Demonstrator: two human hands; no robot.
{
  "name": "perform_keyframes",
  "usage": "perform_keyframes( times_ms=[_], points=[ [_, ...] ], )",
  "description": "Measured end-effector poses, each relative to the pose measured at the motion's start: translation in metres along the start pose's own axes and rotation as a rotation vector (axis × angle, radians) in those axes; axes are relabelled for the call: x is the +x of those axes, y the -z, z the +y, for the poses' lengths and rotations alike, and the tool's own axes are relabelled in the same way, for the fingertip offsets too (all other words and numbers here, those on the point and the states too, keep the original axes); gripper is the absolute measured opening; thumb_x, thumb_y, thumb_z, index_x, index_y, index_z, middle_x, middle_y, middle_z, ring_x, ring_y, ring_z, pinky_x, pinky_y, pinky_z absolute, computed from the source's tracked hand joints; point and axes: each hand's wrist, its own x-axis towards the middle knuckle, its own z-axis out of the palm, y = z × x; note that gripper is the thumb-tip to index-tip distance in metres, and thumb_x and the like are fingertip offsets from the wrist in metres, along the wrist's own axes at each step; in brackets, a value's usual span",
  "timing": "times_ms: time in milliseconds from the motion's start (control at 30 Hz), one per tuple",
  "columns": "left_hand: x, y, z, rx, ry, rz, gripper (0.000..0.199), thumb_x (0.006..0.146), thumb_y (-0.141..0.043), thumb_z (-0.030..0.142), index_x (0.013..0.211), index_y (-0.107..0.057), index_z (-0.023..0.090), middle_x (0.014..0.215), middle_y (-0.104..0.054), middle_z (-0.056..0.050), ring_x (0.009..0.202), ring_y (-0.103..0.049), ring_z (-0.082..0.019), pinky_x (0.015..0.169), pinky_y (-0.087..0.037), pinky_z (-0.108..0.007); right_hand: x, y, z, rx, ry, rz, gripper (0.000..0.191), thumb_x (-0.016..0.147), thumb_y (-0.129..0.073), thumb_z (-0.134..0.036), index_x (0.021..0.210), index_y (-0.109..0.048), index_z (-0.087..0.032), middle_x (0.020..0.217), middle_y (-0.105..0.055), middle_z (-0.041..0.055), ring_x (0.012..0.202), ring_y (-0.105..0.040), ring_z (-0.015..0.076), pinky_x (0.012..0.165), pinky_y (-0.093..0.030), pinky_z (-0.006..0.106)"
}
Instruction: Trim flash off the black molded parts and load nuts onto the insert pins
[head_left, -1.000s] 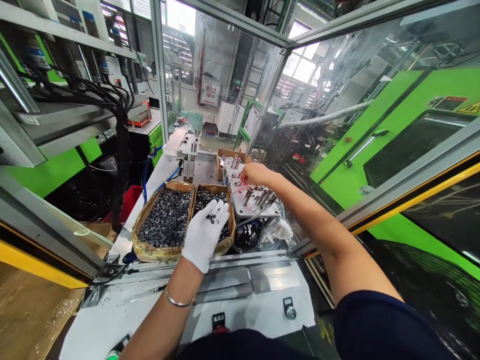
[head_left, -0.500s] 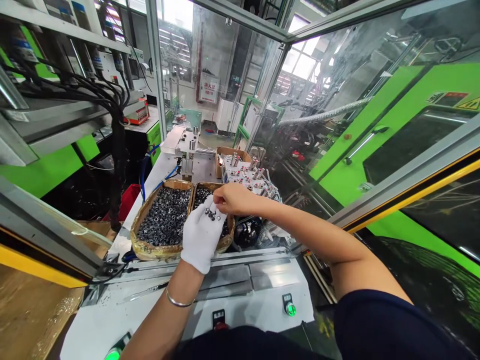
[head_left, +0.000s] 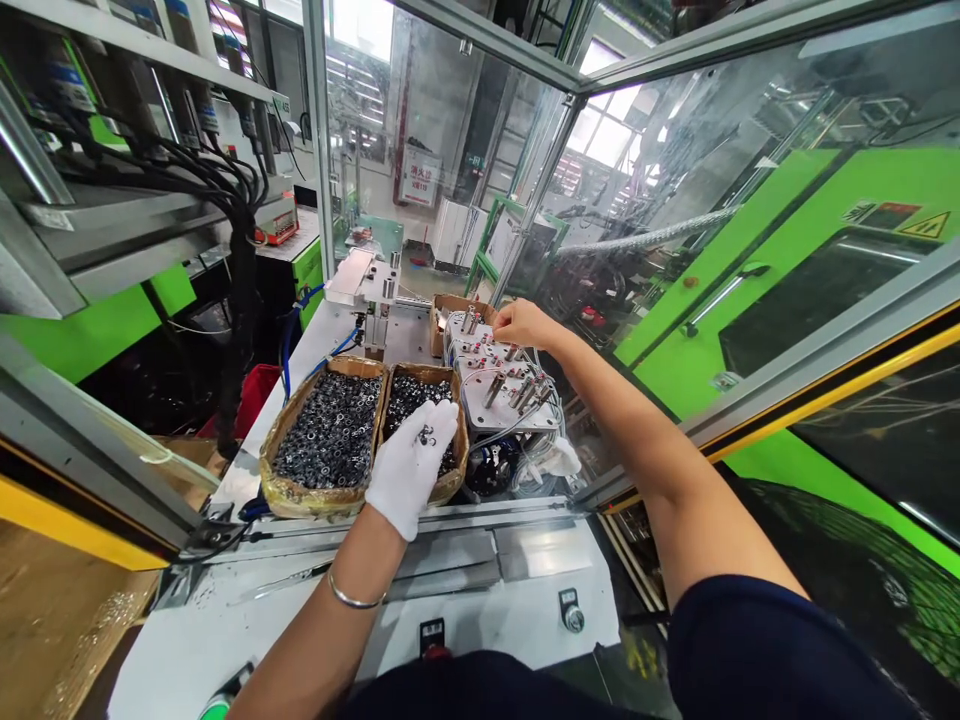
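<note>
Gloved left hand [head_left: 411,463] lies palm up and open over the right-hand cardboard tray [head_left: 447,487], a few small metal nuts [head_left: 427,436] resting on it. Farther out, the bare right hand [head_left: 523,322] pinches its fingertips closed at the far end of the white pin fixture [head_left: 499,385]; what it pinches is too small to tell.

Tight reach between glass and boxes

Glass panel [head_left: 675,200] walls the right; upright pins [head_left: 499,385] crowd the plate [head_left: 525,420]; two boxes [head_left: 330,435] fill the left.

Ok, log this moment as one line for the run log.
left hand: gloved, palm up, cupping small metal parts over right box | right hand: bare, at far end of pin fixture | left box: full
</note>
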Motion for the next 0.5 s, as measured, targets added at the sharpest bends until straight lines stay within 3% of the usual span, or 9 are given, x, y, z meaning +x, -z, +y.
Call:
perform_keyframes(
  times_ms=[100,500],
  points=[
    [0.001,0.001,-0.002,0.005,-0.009,-0.026,0.020,0.095,-0.047,0.005,0.108,-0.061,0.006,0.105,-0.073,-0.019,0.097,-0.073,-0.023,0.082,-0.062,-0.032,0.008,-0.005,0.010,-0.015,-0.082,-0.102,0.013,0.072,-0.061,-0.014,0.076,-0.073,-0.011,0.060,-0.061,-0.0013,0.051,-0.057,0.0087,0.050,-0.044,0.017],
    [-0.001,0.001,0.000,0.025,0.006,-0.013,0.023,0.095,-0.045,0.005,0.112,-0.060,0.007,0.109,-0.072,-0.021,0.095,-0.074,-0.022,0.081,-0.062,-0.031,0.010,-0.011,-0.006,-0.254,-0.043,-0.226,0.012,0.069,-0.066,-0.014,0.077,-0.075,-0.012,0.059,-0.061,0.0007,0.054,-0.054,0.0101,0.053,-0.042,0.021]
  ],
)
